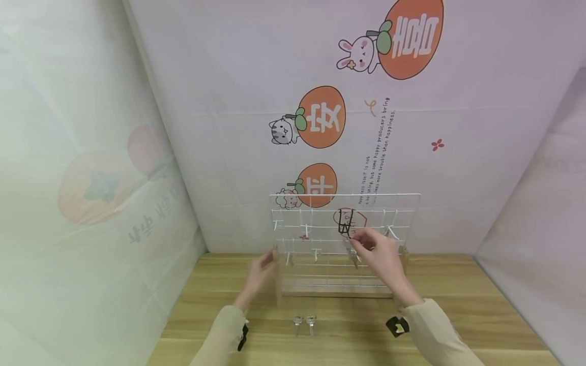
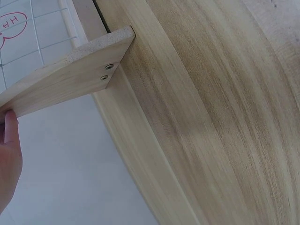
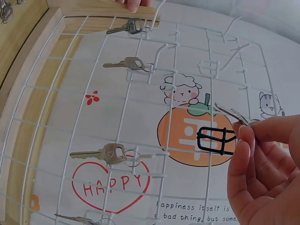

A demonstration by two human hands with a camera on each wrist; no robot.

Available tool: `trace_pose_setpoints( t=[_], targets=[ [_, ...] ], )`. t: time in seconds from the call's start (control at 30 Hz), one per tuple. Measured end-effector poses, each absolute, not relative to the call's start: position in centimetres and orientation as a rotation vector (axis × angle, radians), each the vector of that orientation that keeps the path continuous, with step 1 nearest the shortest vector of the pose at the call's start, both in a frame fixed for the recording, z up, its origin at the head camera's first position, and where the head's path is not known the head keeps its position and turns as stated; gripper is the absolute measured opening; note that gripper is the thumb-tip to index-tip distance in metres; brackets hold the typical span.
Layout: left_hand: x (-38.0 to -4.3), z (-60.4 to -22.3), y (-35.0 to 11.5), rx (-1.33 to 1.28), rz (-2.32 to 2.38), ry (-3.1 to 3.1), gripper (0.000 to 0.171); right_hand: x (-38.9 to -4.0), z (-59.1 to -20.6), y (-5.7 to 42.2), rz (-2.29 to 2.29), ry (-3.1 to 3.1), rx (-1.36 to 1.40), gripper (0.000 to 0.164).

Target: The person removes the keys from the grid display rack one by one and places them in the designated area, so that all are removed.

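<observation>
My right hand (image 1: 377,256) pinches a silver key (image 3: 232,114) between thumb and fingers. The key is raised in front of a white wire grid rack (image 1: 345,194). Right by these fingertips is a black wire hook (image 3: 213,139), hung on the grid among white ones. At the rack's left end, my left hand (image 1: 261,277) holds the wooden side panel (image 2: 70,77) by its edge; the left wrist view cuts off most of that hand. Several keys hang from the white hooks, among them one key (image 3: 101,153) in front of the red heart print.
Two more keys, one key (image 1: 297,325) beside another key (image 1: 312,325), lie on the wood-grain table (image 1: 256,340) in front of the rack. A white printed cloth (image 1: 220,127) rises behind, and another white sheet (image 1: 82,264) walls the left side.
</observation>
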State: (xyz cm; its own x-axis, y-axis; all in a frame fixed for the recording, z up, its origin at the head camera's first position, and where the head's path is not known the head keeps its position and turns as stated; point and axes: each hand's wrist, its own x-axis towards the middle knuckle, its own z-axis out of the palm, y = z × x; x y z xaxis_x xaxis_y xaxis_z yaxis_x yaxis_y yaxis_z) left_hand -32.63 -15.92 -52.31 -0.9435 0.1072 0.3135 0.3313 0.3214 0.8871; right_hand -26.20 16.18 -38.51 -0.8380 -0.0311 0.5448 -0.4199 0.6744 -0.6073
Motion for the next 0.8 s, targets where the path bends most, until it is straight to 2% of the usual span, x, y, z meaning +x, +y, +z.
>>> trace_pose_setpoints(
  t=[0.8],
  targets=[
    [-32.6,-52.2,-15.8,-0.424,-1.688,-2.354,0.049,-24.6,-39.1,16.3,1.170,-2.377,0.385,0.005]
  ],
)
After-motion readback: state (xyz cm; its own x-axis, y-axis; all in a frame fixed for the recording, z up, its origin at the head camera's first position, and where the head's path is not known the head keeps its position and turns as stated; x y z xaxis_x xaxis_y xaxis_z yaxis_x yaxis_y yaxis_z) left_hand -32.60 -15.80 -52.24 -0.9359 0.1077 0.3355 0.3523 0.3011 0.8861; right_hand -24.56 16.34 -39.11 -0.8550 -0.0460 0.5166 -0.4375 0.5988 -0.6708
